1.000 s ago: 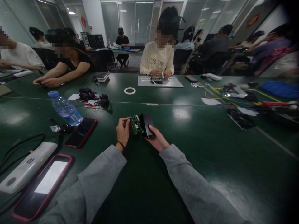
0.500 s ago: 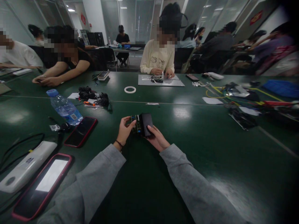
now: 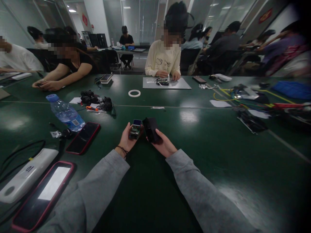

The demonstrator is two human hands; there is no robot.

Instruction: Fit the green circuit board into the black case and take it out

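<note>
Left hand [image 3: 127, 139] now holds the circuit board [image 3: 135, 128] alone, fingers curled around it, its face turned up. A second ago the board sat partly inside the black case [image 3: 151, 129]; it is now fully out, with a clear gap between the two. Right hand [image 3: 163, 144] cups the case from below, thumb on its side. Both parts are held just above the bench [image 3: 218, 152], near its front edge. To the left lie a red phone [image 3: 83, 138] and a water bottle [image 3: 65, 112].
</note>
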